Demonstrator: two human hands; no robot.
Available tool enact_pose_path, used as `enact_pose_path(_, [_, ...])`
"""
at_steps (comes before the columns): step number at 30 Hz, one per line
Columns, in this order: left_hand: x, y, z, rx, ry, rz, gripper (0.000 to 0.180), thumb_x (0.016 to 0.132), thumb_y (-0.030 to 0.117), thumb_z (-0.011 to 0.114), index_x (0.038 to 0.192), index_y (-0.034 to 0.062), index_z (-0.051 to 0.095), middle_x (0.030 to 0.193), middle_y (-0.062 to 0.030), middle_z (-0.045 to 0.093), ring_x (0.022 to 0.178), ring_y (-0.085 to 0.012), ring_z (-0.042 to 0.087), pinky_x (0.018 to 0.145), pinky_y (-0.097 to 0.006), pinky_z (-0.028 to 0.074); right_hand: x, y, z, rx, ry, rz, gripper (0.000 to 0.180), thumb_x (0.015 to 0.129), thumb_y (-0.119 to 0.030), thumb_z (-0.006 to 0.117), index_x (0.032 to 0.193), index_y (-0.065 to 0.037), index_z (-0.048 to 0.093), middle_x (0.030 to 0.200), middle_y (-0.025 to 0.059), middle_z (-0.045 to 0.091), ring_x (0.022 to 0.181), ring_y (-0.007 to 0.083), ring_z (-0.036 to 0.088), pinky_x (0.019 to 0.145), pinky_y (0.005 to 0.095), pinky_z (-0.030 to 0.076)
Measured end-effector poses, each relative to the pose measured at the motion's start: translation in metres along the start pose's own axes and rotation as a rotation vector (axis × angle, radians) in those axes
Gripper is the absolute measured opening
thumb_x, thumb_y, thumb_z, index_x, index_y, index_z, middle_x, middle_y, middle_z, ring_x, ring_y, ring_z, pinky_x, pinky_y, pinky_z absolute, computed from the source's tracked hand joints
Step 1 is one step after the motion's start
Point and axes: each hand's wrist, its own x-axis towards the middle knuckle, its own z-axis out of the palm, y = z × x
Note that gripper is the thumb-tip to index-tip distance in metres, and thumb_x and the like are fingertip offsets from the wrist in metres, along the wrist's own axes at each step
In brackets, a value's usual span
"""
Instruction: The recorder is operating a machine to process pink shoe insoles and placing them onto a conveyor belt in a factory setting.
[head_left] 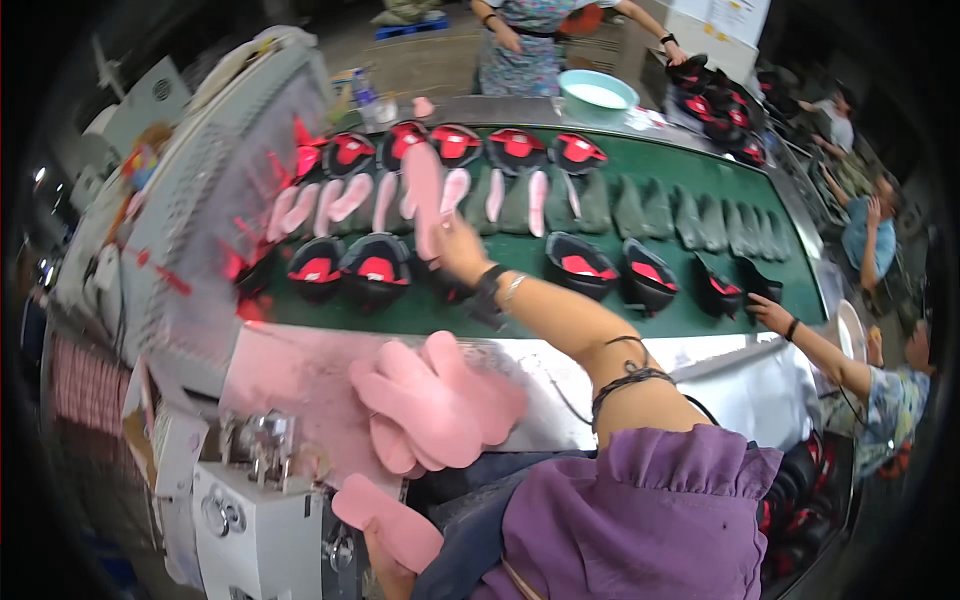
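Note:
My right hand [460,252] reaches out over the green conveyor belt [640,285], closed on the end of a pink insole [424,190] blurred by motion. Low at the left, my left hand [388,562] is partly hidden behind another pink insole [405,528] that it holds. A pile of pink insoles [430,405] lies on the bench edge between my hands. Along the belt's middle stand dark green shoe lasts [655,210], several with pink insoles on or beside them. Black-and-red shoe uppers [580,270] line both sides of the row.
A grey machine housing [215,200] stands at the belt's left end, red light at its opening. Below it is a white machine [255,520]. A co-worker's hand [772,315] touches an upper at the right. Across the belt, another person [530,40] stands near a light-blue basin [597,97].

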Motion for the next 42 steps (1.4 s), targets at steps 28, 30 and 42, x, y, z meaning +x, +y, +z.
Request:
enact_pose_path(28, [0.021, 0.019, 0.056, 0.301, -0.13, 0.388, 0.031, 0.096, 0.015, 0.047, 0.115, -0.0061, 0.058, 0.109, -0.0145, 0.065, 0.099, -0.0213, 0.063, 0.088, -0.034, 0.052, -0.027, -0.135, -0.106, 0.956, -0.921, 0.276, 0.031, 0.097, -0.031, 0.056, 0.099, -0.002, 0.066, 0.082, 0.0015, 0.063, 0.068, 0.0085, 0.056, 0.061, 0.0254, 0.048])
enact_pose_path(30, [0.02, 0.026, 0.075, 0.213, 0.016, 0.346, 0.025, 0.094, 0.008, 0.05, 0.111, -0.0077, 0.06, 0.108, -0.013, 0.065, 0.097, -0.02, 0.063, 0.086, -0.032, 0.051, -0.054, -0.203, -0.114, 0.817, -1.26, 0.163, 0.034, 0.097, -0.033, 0.056, 0.1, -0.001, 0.067, 0.081, 0.004, 0.065, 0.073, 0.01, 0.058, 0.065, 0.0284, 0.05])
enact_pose_path(42, [-0.027, -0.002, 0.019, -0.016, -0.038, 0.011, 0.053, 0.096, 0.042, 0.034, 0.116, -0.0018, 0.055, 0.099, -0.0173, 0.065, 0.092, -0.0351, 0.067, 0.079, -0.045, 0.055, -0.11, -0.296, 0.027, 0.761, -1.162, 0.403, 0.032, 0.086, -0.024, 0.066, 0.1, 0.004, 0.06, 0.079, 0.0127, 0.065, 0.067, 0.0218, 0.062, 0.058, 0.0344, 0.049])
